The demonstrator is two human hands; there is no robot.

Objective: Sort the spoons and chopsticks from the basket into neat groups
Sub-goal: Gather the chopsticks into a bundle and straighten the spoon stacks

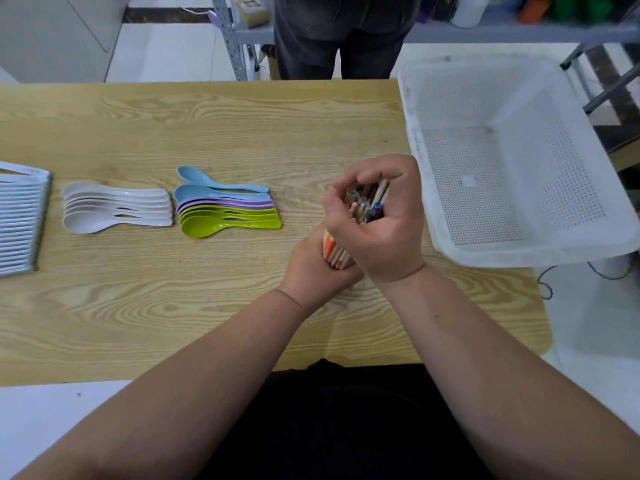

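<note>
While spoons (pixel 173 209) lie grouped on the desk (pixel 207 126), both hands, left hand (pixel 311 268) and right hand (pixel 381 230), grip a chopstick bundle (pixel 367 202) upright.

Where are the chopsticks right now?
Head view, right of centre: chopsticks bundled in the left hand and right hand, between the coloured spoons and white basket.

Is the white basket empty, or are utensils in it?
Empty: the basket shows only its bare perforated floor and walls.

Wooden table (pixel 207 126), perhaps a slatted white rack (pixel 20 220), dark-trousered person (pixel 343 36) behind
</note>
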